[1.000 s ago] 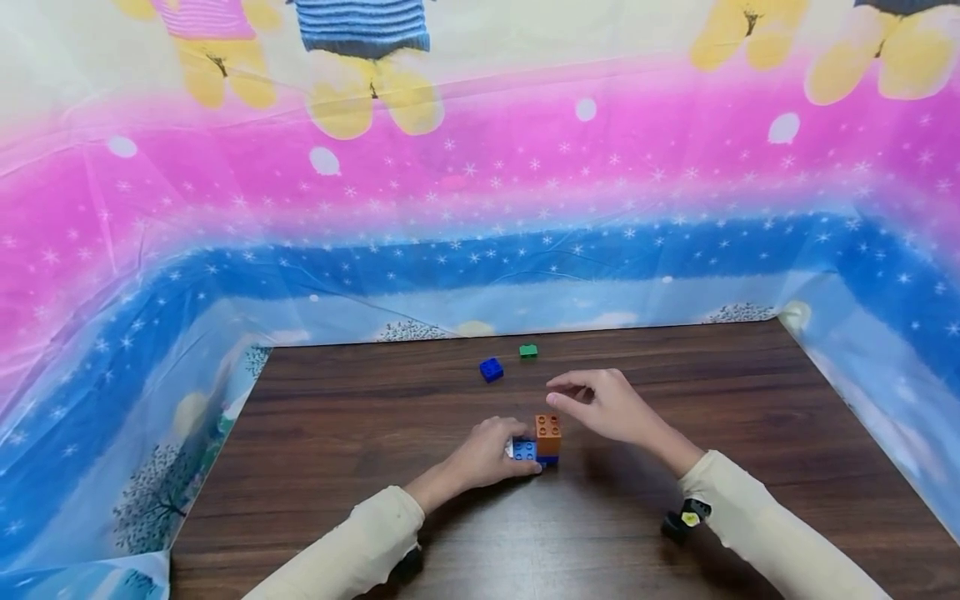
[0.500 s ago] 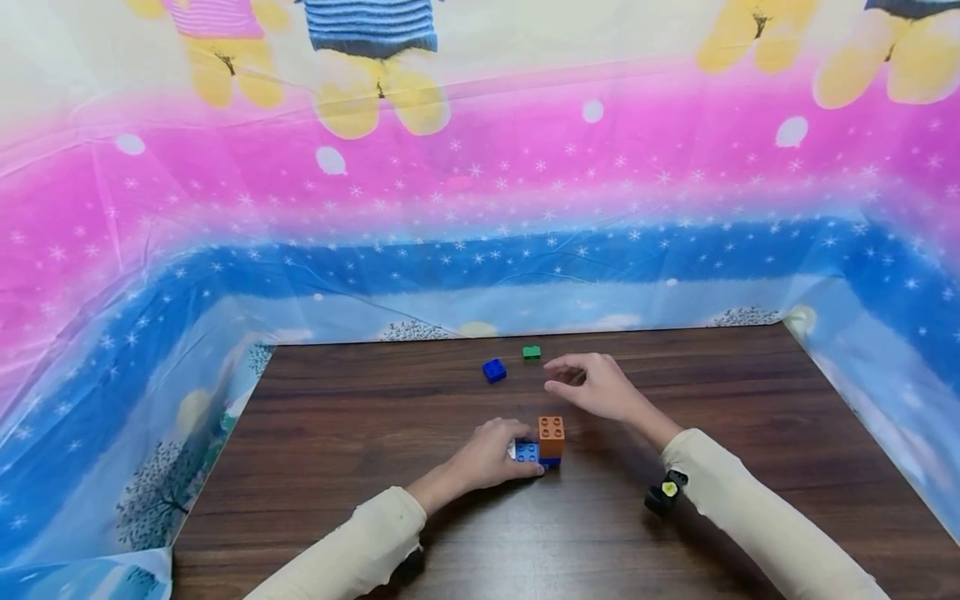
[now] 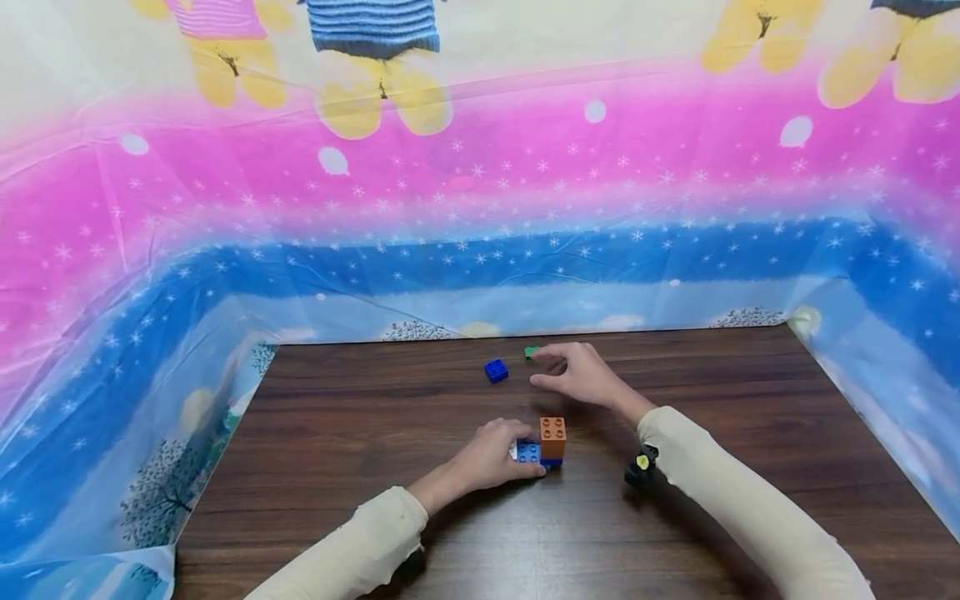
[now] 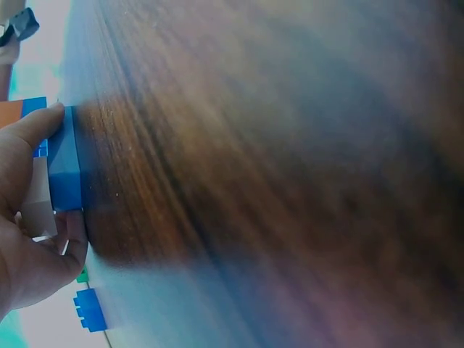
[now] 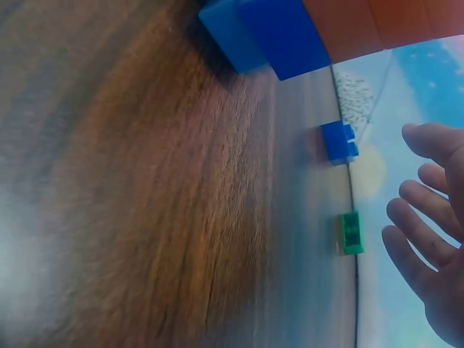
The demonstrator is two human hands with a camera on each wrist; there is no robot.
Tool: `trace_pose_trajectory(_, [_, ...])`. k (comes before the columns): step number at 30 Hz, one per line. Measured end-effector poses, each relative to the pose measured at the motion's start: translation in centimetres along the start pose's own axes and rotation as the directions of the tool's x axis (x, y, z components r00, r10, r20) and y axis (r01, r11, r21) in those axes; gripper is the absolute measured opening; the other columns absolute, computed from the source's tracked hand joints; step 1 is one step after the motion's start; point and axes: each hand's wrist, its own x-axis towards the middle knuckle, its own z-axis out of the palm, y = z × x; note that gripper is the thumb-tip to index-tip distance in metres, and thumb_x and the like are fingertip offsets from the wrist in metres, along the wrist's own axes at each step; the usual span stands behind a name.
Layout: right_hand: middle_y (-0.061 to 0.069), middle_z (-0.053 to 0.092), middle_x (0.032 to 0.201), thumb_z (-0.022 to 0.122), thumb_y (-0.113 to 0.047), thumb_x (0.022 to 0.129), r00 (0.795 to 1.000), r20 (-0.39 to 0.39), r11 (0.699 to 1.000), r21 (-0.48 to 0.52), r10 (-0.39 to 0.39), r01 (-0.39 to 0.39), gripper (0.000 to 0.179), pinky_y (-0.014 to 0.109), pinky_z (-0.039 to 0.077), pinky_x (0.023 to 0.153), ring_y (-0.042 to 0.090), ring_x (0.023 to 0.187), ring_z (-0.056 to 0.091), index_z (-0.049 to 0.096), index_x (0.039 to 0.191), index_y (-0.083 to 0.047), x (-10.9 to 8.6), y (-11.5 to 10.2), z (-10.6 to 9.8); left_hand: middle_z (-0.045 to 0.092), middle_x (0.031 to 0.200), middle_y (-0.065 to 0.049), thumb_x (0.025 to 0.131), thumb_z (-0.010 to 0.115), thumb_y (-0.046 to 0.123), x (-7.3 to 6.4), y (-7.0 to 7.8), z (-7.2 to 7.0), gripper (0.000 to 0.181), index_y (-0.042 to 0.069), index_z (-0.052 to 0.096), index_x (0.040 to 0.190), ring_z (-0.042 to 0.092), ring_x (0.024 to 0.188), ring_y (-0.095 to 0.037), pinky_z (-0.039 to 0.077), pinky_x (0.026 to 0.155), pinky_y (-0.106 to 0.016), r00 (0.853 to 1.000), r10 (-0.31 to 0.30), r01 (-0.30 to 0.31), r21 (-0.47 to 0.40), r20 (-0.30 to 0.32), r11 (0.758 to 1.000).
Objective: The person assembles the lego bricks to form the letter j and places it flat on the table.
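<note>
My left hand (image 3: 491, 457) grips the low end of a toy brick build on the table, thumb on the near side and fingers on the far side. At its base is a light blue brick (image 4: 67, 163). A dark blue brick (image 5: 284, 36) sits on that, with stacked orange bricks (image 3: 552, 437) rising above it. Partly hidden under the hand is a white piece (image 4: 40, 199). My right hand (image 3: 581, 375) holds nothing; its fingers are apart, and in the head view they overlap the small green brick (image 3: 529, 353) at the back.
A loose dark blue brick (image 3: 496, 371) lies left of the green one. The wooden table (image 3: 360, 400) ends at a printed cloth backdrop (image 3: 480, 250) along the back and sides. A black wrist device (image 3: 641, 468) shows below the right sleeve.
My right hand has moved from beside the orange bricks, away and to the left, up to the green brick. The left hand has kept its grip on the build.
</note>
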Motion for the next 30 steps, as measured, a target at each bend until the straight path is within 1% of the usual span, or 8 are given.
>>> trace_pose_trajectory(10, [0.008, 0.069, 0.129, 0.078, -0.032, 0.092, 0.998, 0.043, 0.999, -0.018, -0.040, 0.041, 0.047, 0.041, 0.058, 0.085, 0.021, 0.104, 0.070, 0.068, 0.133, -0.011, 2.3, 0.0, 1.9, 0.071, 0.106, 0.006, 0.088, 0.080, 0.042, -0.1, -0.1, 0.0, 0.043, 0.016, 0.073, 0.122, 0.056, 0.086, -0.005, 0.045, 0.075, -0.024, 1.000, 0.010, -0.009, 0.006, -0.007, 1.000])
trace_pose_trajectory(14, [0.008, 0.068, 0.132, 0.078, -0.031, 0.092, 0.998, 0.056, 0.999, -0.020, -0.036, 0.037, 0.048, 0.043, 0.057, 0.088, 0.023, 0.109, 0.069, 0.066, 0.135, -0.011, 3.0, 0.1, 2.8, 0.071, 0.107, 0.006, 0.089, 0.079, 0.043, -0.1, -0.1, 0.1, 0.043, 0.017, 0.073, 0.122, 0.056, 0.086, -0.005, 0.045, 0.075, -0.024, 1.000, 0.007, -0.007, 0.004, -0.004, 1.000])
trace_pose_trajectory(20, [0.010, 0.068, 0.130, 0.078, -0.027, 0.092, 0.996, 0.076, 0.999, -0.010, -0.037, 0.038, 0.051, 0.041, 0.057, 0.087, 0.023, 0.108, 0.070, 0.063, 0.138, -0.011, 3.7, 0.4, 3.8, 0.072, 0.108, 0.006, 0.089, 0.079, 0.043, -0.1, -0.2, 0.1, 0.042, 0.017, 0.073, 0.122, 0.057, 0.087, -0.005, 0.046, 0.076, -0.024, 1.000, 0.017, -0.017, 0.008, -0.012, 1.000])
trace_pose_trajectory(26, [0.010, 0.066, 0.135, 0.078, -0.025, 0.093, 0.997, 0.077, 1.000, -0.014, -0.024, 0.025, 0.053, 0.041, 0.057, 0.088, 0.025, 0.111, 0.069, 0.061, 0.141, -0.012, 4.2, 0.3, 4.4, 0.071, 0.105, 0.006, 0.089, 0.080, 0.041, -0.1, -0.1, 0.0, 0.041, 0.017, 0.073, 0.121, 0.056, 0.084, -0.004, 0.045, 0.074, -0.023, 0.999, 0.027, -0.027, 0.008, -0.016, 1.000])
trace_pose_trajectory(30, [0.011, 0.065, 0.136, 0.077, -0.025, 0.094, 0.996, 0.083, 0.999, -0.035, -0.012, 0.015, 0.053, 0.042, 0.057, 0.089, 0.026, 0.113, 0.068, 0.060, 0.143, -0.012, 4.6, 0.1, 4.6, 0.071, 0.103, 0.007, 0.089, 0.080, 0.041, -0.1, -0.1, -0.1, 0.040, 0.017, 0.073, 0.120, 0.055, 0.082, -0.003, 0.044, 0.073, -0.023, 0.999, 0.035, -0.035, 0.009, -0.021, 0.999])
